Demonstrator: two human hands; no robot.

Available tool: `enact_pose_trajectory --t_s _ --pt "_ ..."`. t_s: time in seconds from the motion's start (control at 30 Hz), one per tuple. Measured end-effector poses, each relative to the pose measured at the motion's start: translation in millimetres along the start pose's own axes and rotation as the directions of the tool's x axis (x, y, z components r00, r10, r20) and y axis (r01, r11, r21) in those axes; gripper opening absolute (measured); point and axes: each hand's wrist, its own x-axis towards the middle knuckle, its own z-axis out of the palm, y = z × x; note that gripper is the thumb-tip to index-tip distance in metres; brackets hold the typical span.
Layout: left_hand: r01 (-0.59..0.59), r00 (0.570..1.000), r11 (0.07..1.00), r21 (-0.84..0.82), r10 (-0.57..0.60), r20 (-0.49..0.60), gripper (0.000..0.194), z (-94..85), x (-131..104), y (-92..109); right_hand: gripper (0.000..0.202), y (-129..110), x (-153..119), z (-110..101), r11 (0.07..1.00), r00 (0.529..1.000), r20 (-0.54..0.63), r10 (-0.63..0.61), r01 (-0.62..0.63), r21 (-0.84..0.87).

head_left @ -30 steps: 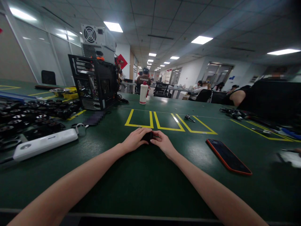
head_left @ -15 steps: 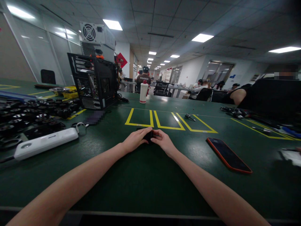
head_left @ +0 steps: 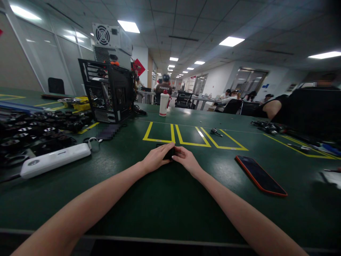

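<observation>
Only your view shifted: left hand (head_left: 157,156) grip's closed round the small black boxy part (head_left: 168,154), right hand (head_left: 187,160) grip unclear; brace it steady.

An open-plan office with electronics work: on the tabletop (head_left: 170,206), left of and beyond the hands (head_left: 159,156), an open computer case (head_left: 124,94) carries power supplies (head_left: 105,35); farther beyond, people (head_left: 163,89) sit near desks (head_left: 198,99) under ceiling lights (head_left: 129,26); glass partitions (head_left: 45,49) stand far left.
</observation>
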Motion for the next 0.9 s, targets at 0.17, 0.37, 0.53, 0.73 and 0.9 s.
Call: enact_pose_trajectory --t_s 0.17,0.37,0.53,0.73,0.9 --pt "0.009 1.000 1.000 -0.014 -0.009 -0.002 0.065 -0.3 -0.7 0.8 0.034 -0.7 1.1 -0.1 0.999 0.998 -0.046 0.048 -0.048 0.004" --pt "0.009 1.000 0.999 -0.038 -0.009 -0.005 0.067 1.3 -0.4 -0.7 0.040 -1.0 4.6 -0.9 1.000 0.999 -0.045 0.005 -0.005 0.007" --pt "0.017 1.000 0.999 -0.046 -0.017 -0.005 0.066 1.3 -0.5 -0.6 0.042 -1.5 1.6 -1.5 1.000 1.000 0.004 0.005 -0.005 -0.015" --pt "0.021 1.000 0.999 -0.036 -0.022 -0.015 0.066 4.3 0.0 -0.9 0.029 0.1 4.4 0.4 0.998 0.996 -0.060 -0.058 0.056 -0.037" --pt "0.003 1.000 0.999 -0.044 -0.004 -0.020 0.065 4.7 -0.6 -1.4 0.036 0.9 5.4 -1.2 0.999 0.999 -0.046 -0.026 0.024 -0.040"
